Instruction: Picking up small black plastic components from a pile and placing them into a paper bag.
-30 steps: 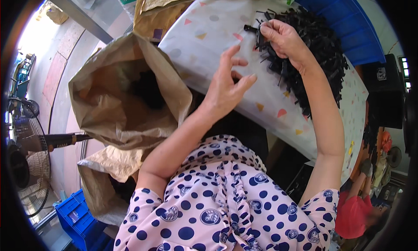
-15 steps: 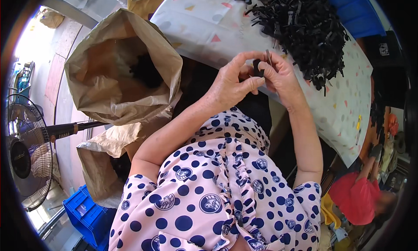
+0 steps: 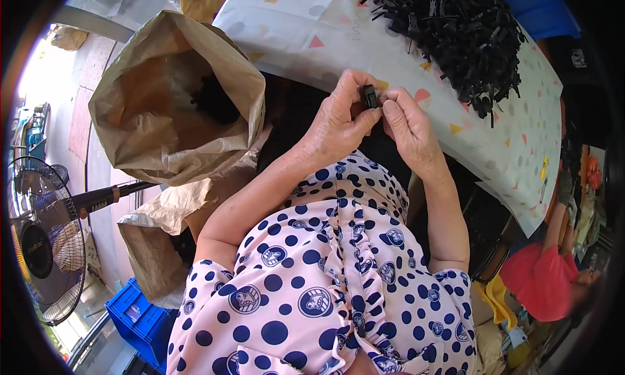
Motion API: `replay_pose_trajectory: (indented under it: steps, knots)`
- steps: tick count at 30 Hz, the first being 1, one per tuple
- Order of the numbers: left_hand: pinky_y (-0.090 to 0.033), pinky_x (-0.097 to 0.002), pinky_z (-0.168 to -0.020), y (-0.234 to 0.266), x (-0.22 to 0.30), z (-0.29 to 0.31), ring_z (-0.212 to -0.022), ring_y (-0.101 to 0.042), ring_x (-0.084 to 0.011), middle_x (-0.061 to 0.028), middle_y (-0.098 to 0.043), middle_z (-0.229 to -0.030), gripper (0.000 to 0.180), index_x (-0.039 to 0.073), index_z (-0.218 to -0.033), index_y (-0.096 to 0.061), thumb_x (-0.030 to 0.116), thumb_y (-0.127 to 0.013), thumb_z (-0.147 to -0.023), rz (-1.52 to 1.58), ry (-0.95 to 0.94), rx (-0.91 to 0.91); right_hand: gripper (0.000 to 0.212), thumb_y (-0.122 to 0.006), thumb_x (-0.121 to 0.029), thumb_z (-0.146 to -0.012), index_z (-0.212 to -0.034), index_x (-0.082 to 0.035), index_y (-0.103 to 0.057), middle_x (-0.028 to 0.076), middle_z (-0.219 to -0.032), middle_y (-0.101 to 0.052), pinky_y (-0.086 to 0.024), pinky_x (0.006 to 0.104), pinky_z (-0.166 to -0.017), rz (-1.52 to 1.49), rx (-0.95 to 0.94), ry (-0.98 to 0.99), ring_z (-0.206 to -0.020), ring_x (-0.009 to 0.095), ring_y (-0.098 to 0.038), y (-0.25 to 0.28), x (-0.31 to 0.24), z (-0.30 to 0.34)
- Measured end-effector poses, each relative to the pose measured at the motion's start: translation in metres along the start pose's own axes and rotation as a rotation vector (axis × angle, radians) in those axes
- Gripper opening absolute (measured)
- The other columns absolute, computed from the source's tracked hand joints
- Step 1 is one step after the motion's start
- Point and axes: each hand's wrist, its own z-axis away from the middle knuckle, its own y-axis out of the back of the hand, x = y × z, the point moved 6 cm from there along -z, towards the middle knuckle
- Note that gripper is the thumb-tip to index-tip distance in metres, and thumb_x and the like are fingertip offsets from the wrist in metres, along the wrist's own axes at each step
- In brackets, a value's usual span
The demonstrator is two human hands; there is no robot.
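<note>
Between the thumb and fingers of my left hand (image 3: 335, 121) is a small black plastic clip (image 3: 369, 97), held up in front of my body near the table's edge. My right hand (image 3: 410, 129) is pinched closed just to the right of it. Its fingertips meet beside the clip, and whatever they grip is too small to make out. Beyond my hands, a big heap of black clips with short strips (image 3: 459, 46) lies on the table (image 3: 293, 43), which has a white cover with coloured triangles and dots.
At my left stands an open brown paper sack (image 3: 150, 140) with black pieces inside. Below it is another paper sack (image 3: 153, 258), beside a blue crate (image 3: 137, 316) and a fan (image 3: 45, 245). A blue bin (image 3: 540, 10) is behind the heap. A person in red (image 3: 540, 277) is at the right.
The clip has turned and shows more of itself in my left fingers. My right hand has come down and slightly left, from above the clip to its side. The view has shifted a little.
</note>
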Motion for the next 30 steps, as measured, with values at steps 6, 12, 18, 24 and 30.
replay_pose_trajectory:
  steps: [6, 12, 18, 24, 30]
  knots:
    - [-0.048, -0.0318, -0.064, 0.004, 0.003, 0.003, -0.069, -0.060, -0.0243, -0.0134, -0.058, -0.078, 0.032, 0.004, -0.110, -0.040, -0.004, -0.056, -0.084, -0.211, -0.068, -0.012, 0.017, -0.044, -0.018, -0.100, -0.102, -0.003, -0.051, -0.004, -0.072, -0.043, -0.034, 0.0191, -0.056, 0.090, -0.041, -0.083, -0.062, 0.005, -0.038, -0.010, 0.000, 0.000]
    - [-0.043, -0.0249, -0.056, 0.006, 0.005, 0.003, -0.060, -0.051, -0.0129, -0.0068, -0.052, -0.071, 0.030, 0.003, -0.108, -0.041, -0.007, -0.057, -0.084, -0.368, -0.210, 0.058, 0.018, -0.044, -0.017, -0.100, -0.107, -0.002, -0.053, -0.004, -0.070, -0.042, -0.034, 0.0190, -0.055, 0.101, -0.025, -0.083, -0.061, 0.005, -0.038, -0.016, 0.007, -0.005]
    - [-0.045, -0.0275, -0.055, 0.008, 0.007, -0.002, -0.059, -0.054, -0.0177, -0.0106, -0.054, -0.069, 0.031, 0.002, -0.106, -0.041, -0.007, -0.057, -0.082, -0.540, -0.265, 0.124, 0.014, -0.048, -0.015, -0.098, -0.104, -0.004, -0.054, 0.002, -0.065, -0.047, -0.039, 0.0245, -0.056, 0.066, 0.063, -0.046, -0.060, 0.008, -0.042, -0.017, 0.015, -0.012]
    - [-0.044, -0.0241, -0.055, 0.008, 0.013, -0.009, -0.059, -0.053, -0.0156, -0.0096, -0.057, -0.077, 0.026, 0.005, -0.108, -0.043, -0.004, -0.052, -0.086, -0.094, -0.135, 0.109, 0.017, -0.047, -0.016, -0.099, -0.104, -0.003, -0.055, -0.001, -0.071, -0.049, -0.037, 0.0205, -0.054, -0.180, 0.091, 0.006, -0.059, 0.006, -0.040, -0.008, 0.007, -0.008]
    - [-0.039, -0.0211, -0.050, 0.001, 0.001, -0.011, -0.062, -0.054, -0.0107, -0.0061, -0.059, -0.084, 0.023, 0.007, -0.113, -0.049, 0.005, -0.047, -0.091, 0.783, 0.201, -0.037, 0.020, -0.051, -0.023, -0.097, -0.107, -0.007, -0.057, 0.000, -0.075, -0.058, -0.025, 0.0158, -0.040, -0.385, 0.114, -0.014, -0.045, 0.003, -0.037, 0.006, 0.025, -0.001]
